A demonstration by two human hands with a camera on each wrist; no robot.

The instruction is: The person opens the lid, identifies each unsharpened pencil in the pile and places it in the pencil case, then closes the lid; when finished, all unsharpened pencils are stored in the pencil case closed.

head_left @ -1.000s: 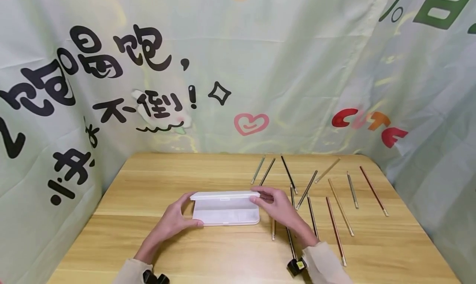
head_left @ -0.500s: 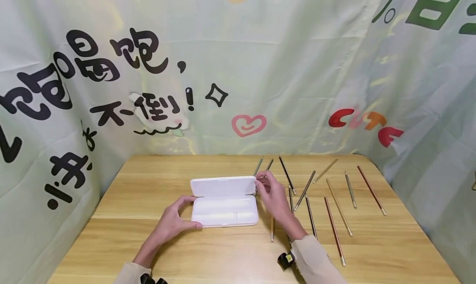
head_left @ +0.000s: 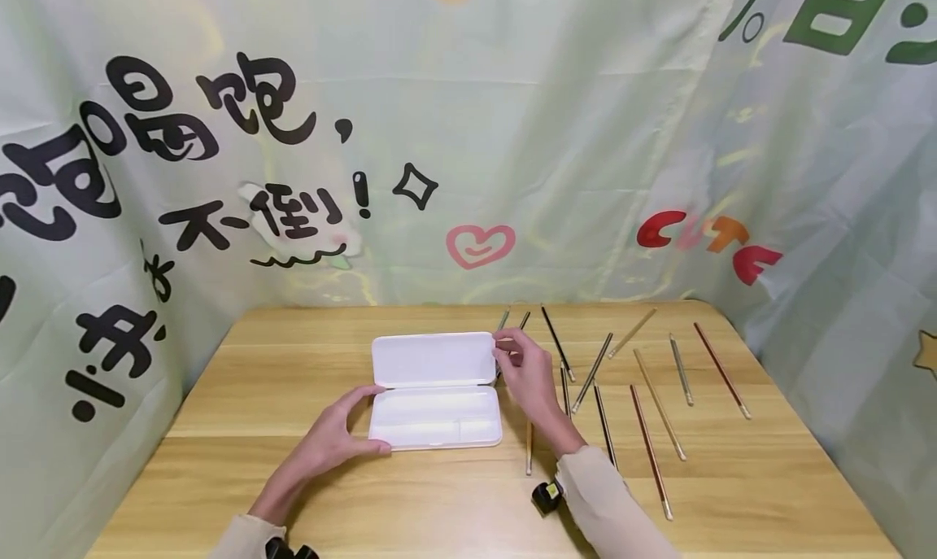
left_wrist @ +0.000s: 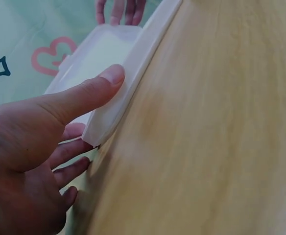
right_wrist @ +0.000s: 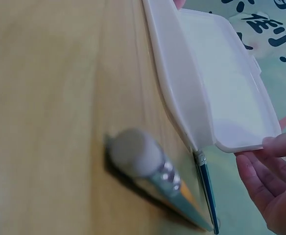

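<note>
A white plastic pencil case (head_left: 432, 417) lies on the wooden table, its hinged lid (head_left: 433, 359) swung up and tilted back. Inside the base, low dividers mark off a small compartment; no pencils show in it. My left hand (head_left: 328, 430) grips the base's left end, thumb at the front corner and fingers round the back. At the lid's right edge, my right hand (head_left: 529, 372) pinches it between thumb and fingers. The right wrist view shows the thumb on the lid's (right_wrist: 226, 78) corner, with fingertips behind.
Several pencils lie scattered to the right, among them a dark red pencil (head_left: 650, 453) and a tan pencil (head_left: 660, 404). One pencil (head_left: 529, 449) lies just right of the case. A printed cloth (head_left: 571, 152) hangs behind the table (head_left: 439, 510).
The lid has swung from tipped forward over the base to leaning back, with my right hand moving up and away along with it. My left hand keeps its grip on the base.
</note>
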